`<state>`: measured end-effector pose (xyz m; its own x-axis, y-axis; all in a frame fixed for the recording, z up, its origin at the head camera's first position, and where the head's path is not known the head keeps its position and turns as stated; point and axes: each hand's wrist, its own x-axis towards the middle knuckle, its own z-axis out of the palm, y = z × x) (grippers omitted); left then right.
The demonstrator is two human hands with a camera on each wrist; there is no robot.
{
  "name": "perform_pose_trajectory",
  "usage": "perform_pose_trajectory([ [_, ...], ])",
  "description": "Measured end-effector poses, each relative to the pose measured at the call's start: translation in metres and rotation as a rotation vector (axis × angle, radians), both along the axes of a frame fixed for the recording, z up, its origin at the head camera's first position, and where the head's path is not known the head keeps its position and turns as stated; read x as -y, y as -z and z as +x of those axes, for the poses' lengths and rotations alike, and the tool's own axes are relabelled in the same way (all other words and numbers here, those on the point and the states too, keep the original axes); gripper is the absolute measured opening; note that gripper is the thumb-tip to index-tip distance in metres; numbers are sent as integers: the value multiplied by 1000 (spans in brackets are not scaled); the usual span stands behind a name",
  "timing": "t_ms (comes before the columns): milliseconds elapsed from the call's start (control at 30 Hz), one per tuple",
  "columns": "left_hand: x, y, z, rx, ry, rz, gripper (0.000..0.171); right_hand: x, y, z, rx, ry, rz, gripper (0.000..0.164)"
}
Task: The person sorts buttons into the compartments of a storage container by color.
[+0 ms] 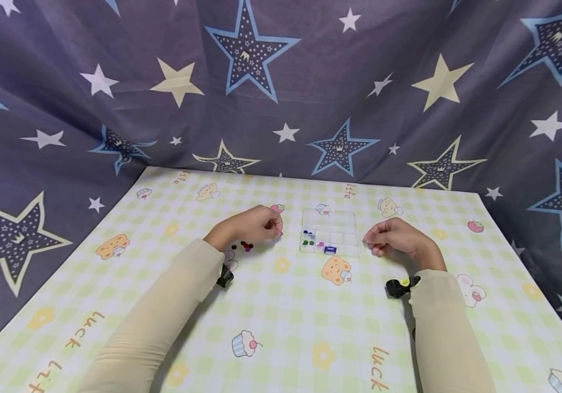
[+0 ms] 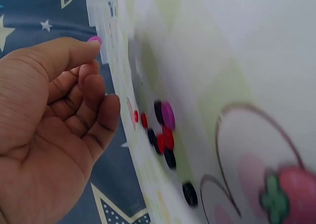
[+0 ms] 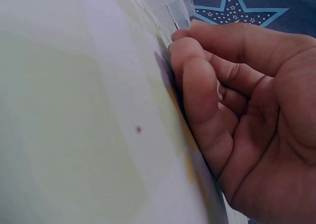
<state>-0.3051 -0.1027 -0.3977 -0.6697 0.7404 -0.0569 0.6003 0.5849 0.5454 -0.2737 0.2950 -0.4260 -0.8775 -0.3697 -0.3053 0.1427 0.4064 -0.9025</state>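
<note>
My left hand (image 1: 261, 225) hovers over the table to the left of a clear compartment box (image 1: 330, 219). Thumb and forefinger pinch a small magenta button (image 2: 95, 39); the other fingers curl loosely into the palm. Below that hand lies a loose group of black, red and magenta buttons (image 1: 245, 246). Inside the box, the left compartments hold dark blue buttons (image 1: 306, 233), green buttons (image 1: 308, 243) and pink pieces (image 1: 320, 245). My right hand (image 1: 399, 237) is beside the box's right edge, fingers loosely bent and thumb against the forefinger, with nothing seen between them.
A dark blue rectangle with white marking (image 1: 330, 250) is at the box's front edge. The box lid lies folded back behind it. A pale checked cloth with cartoon prints (image 1: 281, 322) covers the table, and a star-patterned curtain (image 1: 281, 114) hangs behind.
</note>
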Motion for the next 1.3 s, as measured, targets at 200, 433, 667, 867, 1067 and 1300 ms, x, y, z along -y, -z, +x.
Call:
perform_pose_trajectory([
  [200, -18, 0, -1, -43, 8, 37, 10, 1, -1, 0, 4, 4, -1, 23],
  [433, -41, 0, 2, -115, 28, 42, 8, 1, -2, 0, 14, 10, -10, 22],
  [667, -60, 1, 6, -137, 46, 83, 7, 0, -2, 0, 6, 0, -19, 23],
  [867, -73, 5, 8, -138, 66, 97, 7, -1, 0, -1, 17, 4, -24, 22],
  [1067, -85, 8, 8, -164, 72, 104, 8, 0, 0, 0, 16, 14, -14, 22],
  [1300, -93, 7, 10, -195, 69, 89, 7, 0, -1, 0, 16, 18, -11, 23],
])
